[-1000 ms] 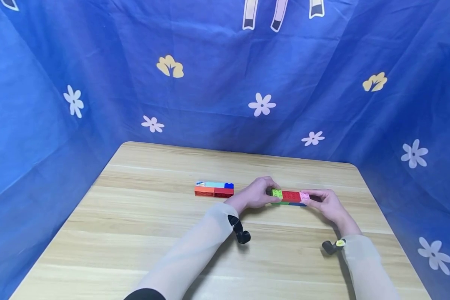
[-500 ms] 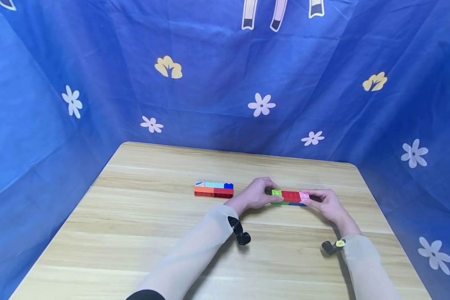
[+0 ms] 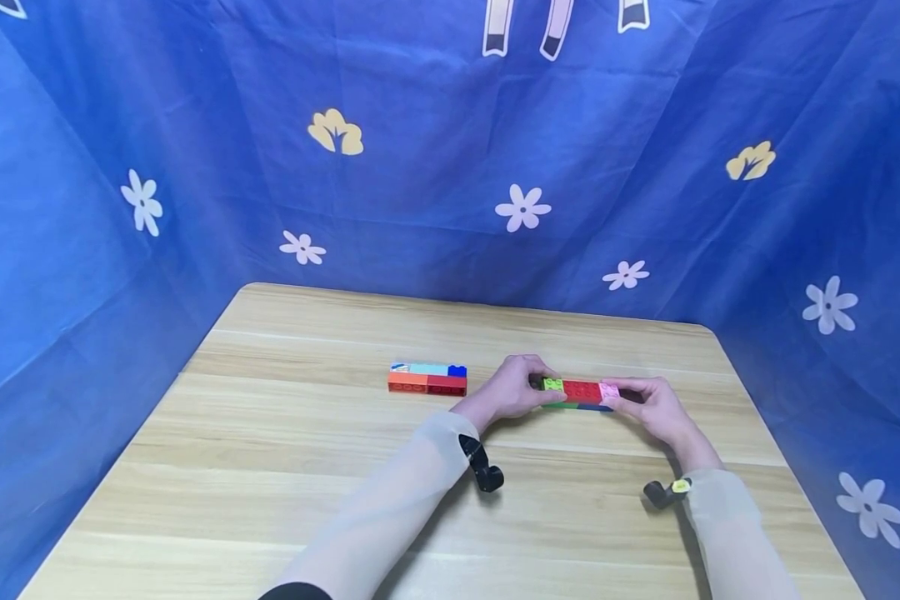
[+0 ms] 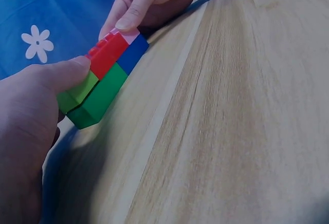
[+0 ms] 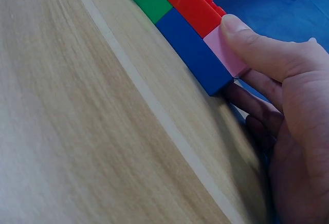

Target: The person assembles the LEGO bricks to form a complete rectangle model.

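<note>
A two-layer bar of toy building bricks lies on the table, right of centre in the head view. Its upper layer has a lime green brick (image 3: 553, 385), a red brick (image 3: 582, 392) and a pink brick (image 3: 609, 390). Below them sit a green brick (image 4: 100, 98) and a blue brick (image 5: 193, 49). My left hand (image 3: 512, 387) grips the lime end, its thumb on the near side. At the other end, my right hand (image 3: 658, 408) pinches the pink brick between thumb and fingers. Several left fingers are hidden behind the bar.
Left of my left hand lies a second brick bar (image 3: 427, 380), with orange and dark red in front and white, light blue and blue behind. The wooden table (image 3: 270, 467) is bordered by a blue curtain (image 3: 420, 167) at the back and sides.
My left thumb has shifted slightly to the right along the near side of the bar. My right hand and both brick bars stay where they were.
</note>
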`<state>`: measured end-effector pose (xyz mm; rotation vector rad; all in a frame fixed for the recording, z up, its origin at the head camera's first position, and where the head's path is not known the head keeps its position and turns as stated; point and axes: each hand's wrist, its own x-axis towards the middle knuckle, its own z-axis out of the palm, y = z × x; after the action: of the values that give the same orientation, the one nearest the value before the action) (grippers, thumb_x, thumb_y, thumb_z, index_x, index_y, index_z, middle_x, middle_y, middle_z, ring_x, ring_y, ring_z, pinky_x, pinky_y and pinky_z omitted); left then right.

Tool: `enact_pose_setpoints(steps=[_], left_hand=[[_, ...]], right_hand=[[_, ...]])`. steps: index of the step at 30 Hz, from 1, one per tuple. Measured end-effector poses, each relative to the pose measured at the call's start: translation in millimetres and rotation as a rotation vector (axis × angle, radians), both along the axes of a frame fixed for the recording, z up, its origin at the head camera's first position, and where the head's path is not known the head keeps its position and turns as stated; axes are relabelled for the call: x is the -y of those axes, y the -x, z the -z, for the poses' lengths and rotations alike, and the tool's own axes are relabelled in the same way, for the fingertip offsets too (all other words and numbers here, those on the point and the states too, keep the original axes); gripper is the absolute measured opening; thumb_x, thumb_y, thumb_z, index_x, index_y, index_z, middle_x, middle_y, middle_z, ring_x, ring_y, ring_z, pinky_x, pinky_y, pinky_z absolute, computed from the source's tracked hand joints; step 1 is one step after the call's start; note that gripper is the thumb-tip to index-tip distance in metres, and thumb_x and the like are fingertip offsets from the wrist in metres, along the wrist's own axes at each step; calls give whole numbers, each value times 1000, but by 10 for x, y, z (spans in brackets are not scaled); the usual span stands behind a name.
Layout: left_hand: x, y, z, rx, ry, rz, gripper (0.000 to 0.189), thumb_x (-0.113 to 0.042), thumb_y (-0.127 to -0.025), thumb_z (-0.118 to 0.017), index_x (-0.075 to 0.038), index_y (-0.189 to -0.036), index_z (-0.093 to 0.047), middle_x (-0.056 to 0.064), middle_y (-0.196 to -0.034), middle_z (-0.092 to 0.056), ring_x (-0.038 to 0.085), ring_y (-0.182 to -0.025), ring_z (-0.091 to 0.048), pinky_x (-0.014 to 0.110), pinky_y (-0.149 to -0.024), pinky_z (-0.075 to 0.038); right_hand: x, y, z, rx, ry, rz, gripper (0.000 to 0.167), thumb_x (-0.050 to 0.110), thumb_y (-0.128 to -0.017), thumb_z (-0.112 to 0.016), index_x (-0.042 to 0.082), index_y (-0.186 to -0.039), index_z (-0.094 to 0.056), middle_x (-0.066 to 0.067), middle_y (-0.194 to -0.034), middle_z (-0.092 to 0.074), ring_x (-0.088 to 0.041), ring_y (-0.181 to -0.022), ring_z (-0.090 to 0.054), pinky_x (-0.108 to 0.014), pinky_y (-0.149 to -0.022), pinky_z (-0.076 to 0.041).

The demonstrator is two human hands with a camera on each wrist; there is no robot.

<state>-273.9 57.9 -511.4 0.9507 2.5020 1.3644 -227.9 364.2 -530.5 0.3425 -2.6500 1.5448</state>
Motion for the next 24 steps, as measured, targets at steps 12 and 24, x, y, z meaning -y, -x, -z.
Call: enact_pose_setpoints(steps=[12, 24], left_hand=[[22, -2, 29, 19, -16, -10, 39, -36, -89, -88, -15, -121, -82, -8, -91, -67, 10, -83, -55, 24, -73, -47], [-14, -11, 56, 3, -52, -3, 36, -31, -90, -89, -11, -119, -82, -5, -89, -65, 11, -81, -56, 22, -72, -47]], right_hand=[[47, -27, -47, 76, -12, 28, 42, 13, -91, -86, 0, -129, -75, -16, -124, -75, -6, -107, -65, -19, -94, -46], [14, -27, -48, 78, -59, 41, 42, 15, -91, -86, 2, -129, -75, -18, -126, -73, -8, -109, -64, -21, -96, -45]])
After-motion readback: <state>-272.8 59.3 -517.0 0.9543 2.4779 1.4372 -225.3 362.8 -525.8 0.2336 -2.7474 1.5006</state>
